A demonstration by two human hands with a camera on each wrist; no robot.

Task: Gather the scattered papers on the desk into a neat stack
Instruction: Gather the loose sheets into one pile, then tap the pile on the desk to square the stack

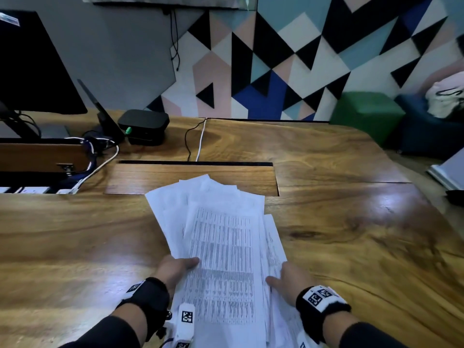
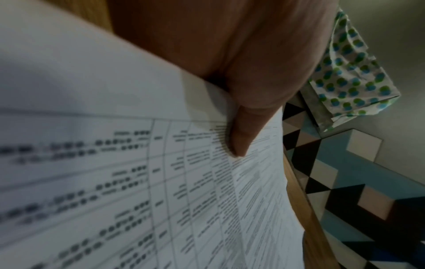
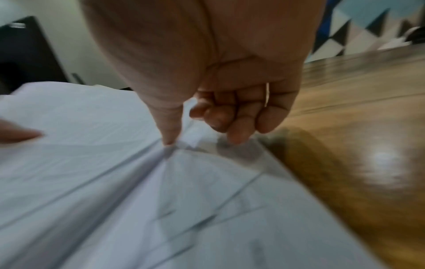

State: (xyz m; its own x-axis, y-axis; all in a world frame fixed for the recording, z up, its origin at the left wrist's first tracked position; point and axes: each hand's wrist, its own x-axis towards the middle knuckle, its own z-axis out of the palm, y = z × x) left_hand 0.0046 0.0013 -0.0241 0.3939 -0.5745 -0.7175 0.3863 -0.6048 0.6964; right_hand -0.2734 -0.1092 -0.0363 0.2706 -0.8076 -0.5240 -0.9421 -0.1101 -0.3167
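Observation:
A loose bundle of printed white papers [image 1: 221, 237] fans out over the wooden desk [image 1: 351, 222], its sheets uneven at the far end. My left hand [image 1: 175, 268] grips the bundle's left edge, thumb [image 2: 243, 138] pressed on the top printed sheet [image 2: 138, 182], fingers hidden beneath. My right hand [image 1: 286, 280] holds the right edge: the thumb [image 3: 169, 131] presses down on the sheets [image 3: 115, 182] and the curled fingers [image 3: 232, 116] pinch a sheet edge.
A black monitor [image 1: 30, 66], a black box [image 1: 143, 125] and cables [image 1: 100, 162] sit at the desk's back left. A closed flap [image 1: 195, 177] lies in the desk just beyond the papers. A green stool [image 1: 364, 114] stands past the right corner.

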